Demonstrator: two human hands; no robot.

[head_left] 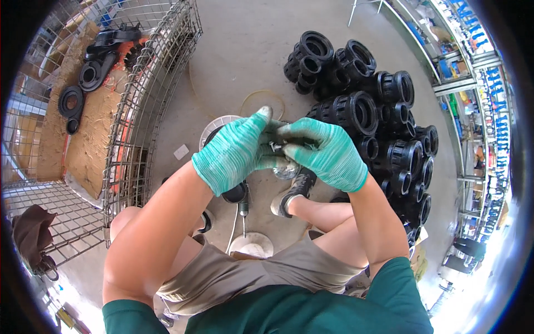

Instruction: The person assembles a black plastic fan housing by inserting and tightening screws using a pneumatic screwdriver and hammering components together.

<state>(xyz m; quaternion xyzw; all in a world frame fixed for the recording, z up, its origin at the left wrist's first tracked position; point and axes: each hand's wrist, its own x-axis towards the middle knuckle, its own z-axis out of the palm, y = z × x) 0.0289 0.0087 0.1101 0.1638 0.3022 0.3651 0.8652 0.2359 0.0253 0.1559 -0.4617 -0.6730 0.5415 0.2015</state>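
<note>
In front of my lap, my two hands meet, both in green-and-white striped work gloves with grey, soiled fingertips. A small shiny metal bolt (275,147) shows between them. My left hand (239,143) curls its fingers under and around it, thumb raised. From the other side, my right hand (322,146) pinches thumb and fingers at the bolt. The glove fingers partly cover it, so any further small parts there are hidden. Just below the hands sits a clear, shiny bag or bowl (285,171), its contents too blurred to tell.
A corded power tool (242,201) stands between my legs, near a round white disc (253,243). Behind my left hand is a white bucket (209,129). Black plastic pipe fittings (356,114) lie piled at the right. A wire mesh cage (150,72) holds black parts at left; shelving lines the far right.
</note>
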